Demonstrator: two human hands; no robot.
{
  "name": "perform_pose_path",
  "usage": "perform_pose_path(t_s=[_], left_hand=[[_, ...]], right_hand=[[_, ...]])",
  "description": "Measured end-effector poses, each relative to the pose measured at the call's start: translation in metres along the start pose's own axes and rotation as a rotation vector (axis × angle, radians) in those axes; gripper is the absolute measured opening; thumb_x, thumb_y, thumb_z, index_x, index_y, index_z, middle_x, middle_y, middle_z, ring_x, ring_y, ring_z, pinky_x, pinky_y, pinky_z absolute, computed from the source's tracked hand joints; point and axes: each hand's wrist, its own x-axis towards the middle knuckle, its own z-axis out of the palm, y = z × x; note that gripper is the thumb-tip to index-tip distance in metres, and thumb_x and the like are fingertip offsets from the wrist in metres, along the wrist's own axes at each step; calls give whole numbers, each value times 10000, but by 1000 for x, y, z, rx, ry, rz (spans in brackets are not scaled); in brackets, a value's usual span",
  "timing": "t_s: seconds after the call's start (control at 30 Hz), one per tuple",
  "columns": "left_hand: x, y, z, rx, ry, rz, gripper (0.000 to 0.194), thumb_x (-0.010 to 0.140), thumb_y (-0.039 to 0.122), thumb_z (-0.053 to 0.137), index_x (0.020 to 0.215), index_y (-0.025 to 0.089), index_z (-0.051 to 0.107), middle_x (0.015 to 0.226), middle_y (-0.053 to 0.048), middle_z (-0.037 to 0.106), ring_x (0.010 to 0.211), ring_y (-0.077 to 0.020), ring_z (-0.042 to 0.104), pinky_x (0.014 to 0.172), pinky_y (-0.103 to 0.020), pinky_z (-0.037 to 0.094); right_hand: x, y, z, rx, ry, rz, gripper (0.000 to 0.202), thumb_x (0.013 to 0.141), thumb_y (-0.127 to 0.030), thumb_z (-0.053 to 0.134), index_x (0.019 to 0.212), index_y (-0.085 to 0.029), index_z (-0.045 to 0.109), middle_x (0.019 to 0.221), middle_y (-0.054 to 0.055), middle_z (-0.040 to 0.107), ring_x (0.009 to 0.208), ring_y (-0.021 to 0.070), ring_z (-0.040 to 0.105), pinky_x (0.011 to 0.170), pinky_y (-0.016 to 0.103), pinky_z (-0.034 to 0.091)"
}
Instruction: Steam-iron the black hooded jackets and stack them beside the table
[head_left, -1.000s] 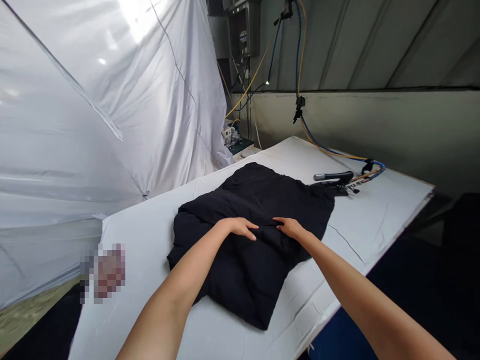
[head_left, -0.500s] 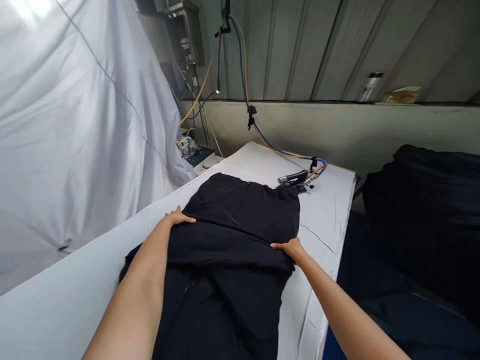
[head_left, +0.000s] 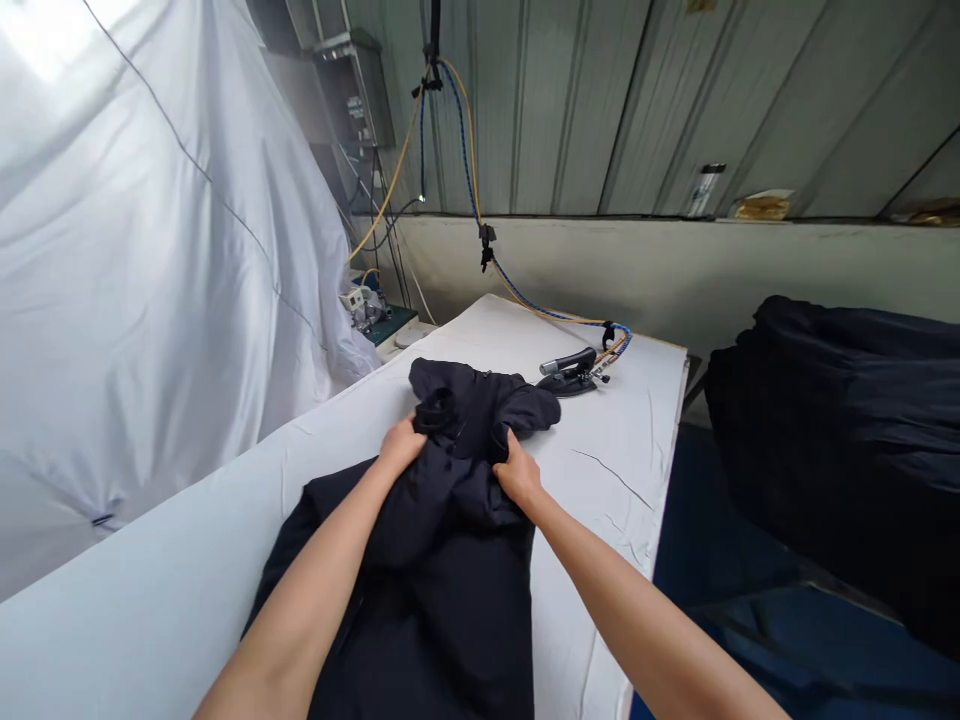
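A black garment (head_left: 450,590) lies lengthwise on the white-covered table (head_left: 187,560), its far part bunched up. My left hand (head_left: 402,446) is closed on the cloth at the left side of the bunch. On the right side, my right hand (head_left: 517,470) grips another fold, thumb on top. Between the two hands the fabric is gathered and raised in folds. Just beyond the garment's far right edge rests an iron (head_left: 570,375) with a black handle.
Blue and orange hoses (head_left: 517,290) run from the iron up the wall. White sheeting (head_left: 165,250) hangs at the left. To the right of the table is a large pile of black cloth (head_left: 832,410). Small equipment (head_left: 365,306) stands behind the table's far left edge.
Both hands have come closer together, drawing the garment's sides inward. The far part, spread wide before, is now narrow and bunched. The view has shifted slightly.
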Motion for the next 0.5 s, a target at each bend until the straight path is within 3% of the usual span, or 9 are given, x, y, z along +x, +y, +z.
perform_pose_path(t_s=[0.13, 0.23, 0.33, 0.5], left_hand=[[-51, 75, -6, -104, 23, 257, 495, 790, 286, 492, 1280, 345, 458, 1203, 52, 585, 1114, -192, 538, 897, -279, 441], [-78, 119, -9, -146, 36, 351, 503, 783, 247, 488, 1274, 356, 463, 1182, 66, 597, 1106, -177, 544, 910, -269, 435], [-96, 158, -2, -208, 34, 434, 516, 765, 219, 494, 1263, 352, 474, 1197, 68, 585, 1114, -170, 538, 918, -267, 431], [-121, 235, 30, -389, 8, 582, 487, 738, 193, 502, 1211, 306, 536, 1176, 58, 603, 1128, -171, 526, 952, -286, 411]], right_hand=[[-28, -16, -33, 53, 69, -154, 790, 650, -145, 484, 1394, -312, 279, 1110, 0, 629, 977, 210, 586, 796, 280, 430], [-47, -9, -65, 111, 117, -162, 789, 644, -153, 488, 1394, -297, 289, 1060, 2, 650, 917, 209, 601, 756, 276, 435], [-63, 11, -103, 169, 179, -152, 811, 630, -147, 497, 1395, -311, 281, 1029, -11, 658, 869, 195, 609, 724, 261, 435], [-85, 62, -178, 171, 278, -109, 856, 607, -144, 538, 1391, -354, 267, 983, -30, 666, 867, 194, 611, 701, 247, 435]])
